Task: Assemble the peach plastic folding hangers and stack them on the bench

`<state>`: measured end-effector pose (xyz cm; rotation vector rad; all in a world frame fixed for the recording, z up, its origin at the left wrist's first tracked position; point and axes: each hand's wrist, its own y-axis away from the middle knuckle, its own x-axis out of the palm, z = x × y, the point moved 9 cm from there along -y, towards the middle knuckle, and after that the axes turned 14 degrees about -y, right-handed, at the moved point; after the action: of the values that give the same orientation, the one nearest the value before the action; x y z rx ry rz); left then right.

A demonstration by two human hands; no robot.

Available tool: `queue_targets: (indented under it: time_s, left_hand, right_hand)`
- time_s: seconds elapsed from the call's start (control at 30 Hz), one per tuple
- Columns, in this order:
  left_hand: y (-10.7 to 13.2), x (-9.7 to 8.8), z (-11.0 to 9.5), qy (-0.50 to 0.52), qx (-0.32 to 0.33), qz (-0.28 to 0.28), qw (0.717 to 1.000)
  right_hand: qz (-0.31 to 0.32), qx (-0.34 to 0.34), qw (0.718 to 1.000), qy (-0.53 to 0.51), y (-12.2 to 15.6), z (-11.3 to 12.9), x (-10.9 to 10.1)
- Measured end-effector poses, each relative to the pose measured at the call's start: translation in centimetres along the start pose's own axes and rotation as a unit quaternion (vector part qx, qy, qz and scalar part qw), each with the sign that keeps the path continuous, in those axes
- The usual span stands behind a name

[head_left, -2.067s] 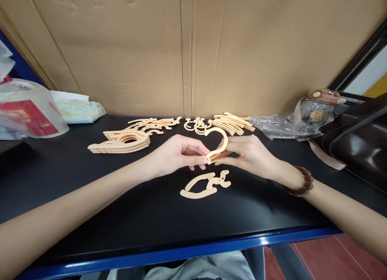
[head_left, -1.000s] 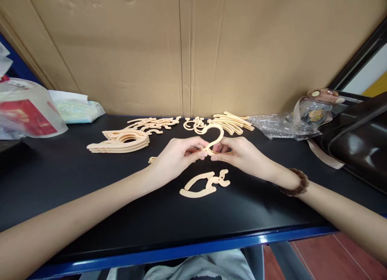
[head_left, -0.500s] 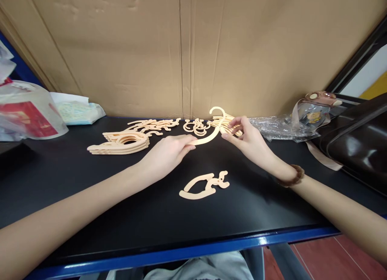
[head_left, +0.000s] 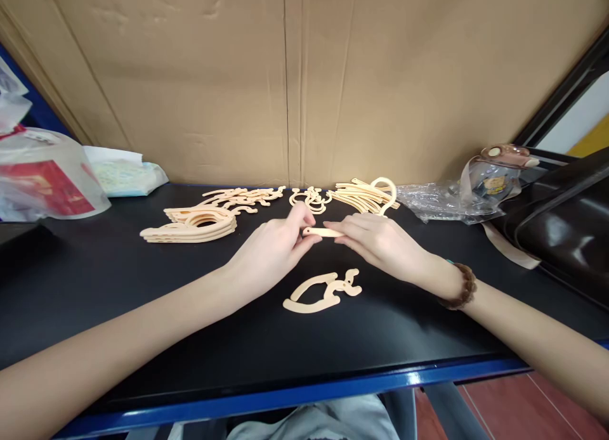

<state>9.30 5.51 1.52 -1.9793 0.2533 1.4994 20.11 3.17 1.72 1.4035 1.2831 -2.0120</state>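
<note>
While the two hands work near each other above the black tabletop (head_left: pixel 214 351), a pale hanger arm (head_left: pixel 327 232) lies roughly level between them, with a small hole visible in its rounded left end. The left hand (head_left: pixel 271 246) is nearly closed: its thumb sits below the holed end and its bent index finger sits above, pinching the hanger arm. The right hand (head_left: pixel 383 239) is closed over the opposite end, palm down, with its fingers pointing toward the left hand. A pale hook (head_left: pixel 394 193) stands upright just behind the right hand; its lower end is covered, so from where I stand its joint with the hanger arm cannot be confirmed.

On the near side of the hands, toward the blue table edge (head_left: pixel 304 395), a folded hanger assembly (head_left: pixel 311 306) lies flat, apart from both. To the left, a stack of folded hangers (head_left: pixel 204 235) rests on the tabletop. Along the rear, from left to right, are loose curved parts (head_left: pixel 245 194), small loose hooks (head_left: pixel 314 199), a fanned pile of strips (head_left: pixel 356 196), clear plastic wrapping (head_left: pixel 438 202) and a transparent bottle (head_left: pixel 495 174), with a cardboard panel (head_left: pixel 190 78) upright behind them
</note>
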Motion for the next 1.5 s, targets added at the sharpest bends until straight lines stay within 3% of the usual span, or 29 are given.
queue_targets:
  time_s: [0.07,0.13,0.27,0.33,0.47,0.6,0.7,0.83,0.93,1.13,1.27,1.37,1.5]
  left_hand:
    - [0.0,0.0,0.5,0.010,-0.019,-0.009,1.000]
    - [0.2,0.6,0.2,0.000,-0.007,0.022,1.000]
    - [1.0,2.8,-2.0,0.016,0.093,0.132,0.987]
    - [1.3,3.3,-2.5,0.034,0.123,0.159,0.979]
    - [1.0,3.4,-1.1,0.022,0.097,0.173,0.980]
    - [0.3,2.4,0.9,-0.094,0.036,0.140,0.985]
    - [0.1,1.7,0.1,-0.100,0.085,0.105,0.986]
    - [0.4,2.9,-0.2,-0.056,0.121,0.154,0.979]
    - [0.1,3.1,0.4,-0.050,0.122,0.138,0.982]
    - [-0.8,2.6,2.7,0.041,0.013,0.085,0.995]
    - [-0.9,1.5,3.1,0.112,-0.042,0.033,0.992]
    - [-0.8,1.4,3.0,0.081,-0.062,0.043,0.994]
    - [-0.8,1.5,2.3,0.024,-0.043,0.057,0.997]
  right_hand:
    - [-0.006,0.031,1.000,-0.001,0.1,-1.2,-0.5]
    - [-0.016,0.065,0.998,-0.003,0.3,-2.5,-1.0]
    - [-0.018,0.109,0.994,-0.018,0.6,-4.5,-1.1]
    - [-0.011,0.120,0.992,-0.025,0.7,-5.0,-0.9]
    - [0.003,0.129,0.991,-0.032,0.6,-5.0,-0.5]
    - [0.002,0.127,0.991,-0.043,0.7,-4.8,-0.4]
    - [0.009,0.120,0.991,-0.052,0.8,-4.6,-0.1]
    - [0.019,0.124,0.990,-0.058,0.8,-4.4,0.1]
    - [0.011,0.140,0.987,-0.077,0.7,-4.6,0.0]
    - [-0.003,0.165,0.970,-0.179,0.8,-4.7,0.1]
    - [0.003,0.186,0.948,-0.258,0.9,-4.5,0.7]
    - [0.000,0.192,0.928,-0.319,0.9,-4.0,1.0]
    - [-0.003,0.193,0.903,-0.383,0.7,-3.3,1.2]
